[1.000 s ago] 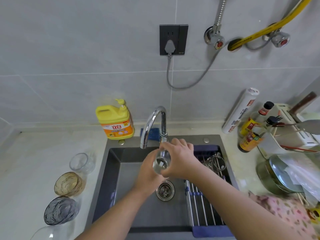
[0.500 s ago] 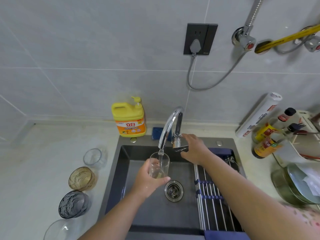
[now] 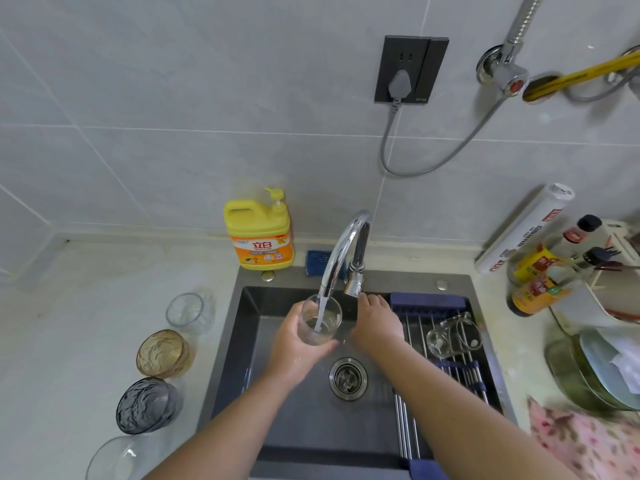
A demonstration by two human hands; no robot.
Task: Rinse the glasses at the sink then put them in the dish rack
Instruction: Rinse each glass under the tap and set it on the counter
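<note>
My left hand (image 3: 294, 348) grips a clear glass (image 3: 320, 323) upright under the chrome faucet (image 3: 341, 251), and water runs from the spout into it. My right hand (image 3: 375, 323) hovers just right of the glass, knuckles up, fingertips below the faucet handle, holding nothing. Over the sink's (image 3: 242, 341) right side lies a roll-up dish rack (image 3: 405, 431) with one clear glass mug (image 3: 453, 336) on it. On the left counter stand a clear glass (image 3: 185, 310), an amber glass (image 3: 162, 353), a grey glass (image 3: 147, 405) and another clear glass (image 3: 114, 459) at the bottom edge.
A yellow detergent bottle (image 3: 259, 233) and a blue sponge (image 3: 318, 259) sit behind the sink. Sauce bottles (image 3: 535, 285), a white roll (image 3: 526, 230), stacked plates (image 3: 602, 372) and a pink cloth (image 3: 585, 445) crowd the right counter. The drain (image 3: 348, 377) lies below my hands.
My right hand has come off the faucet handle and dropped beside the glass. My left hand keeps the glass under the spout, where water is filling it.
</note>
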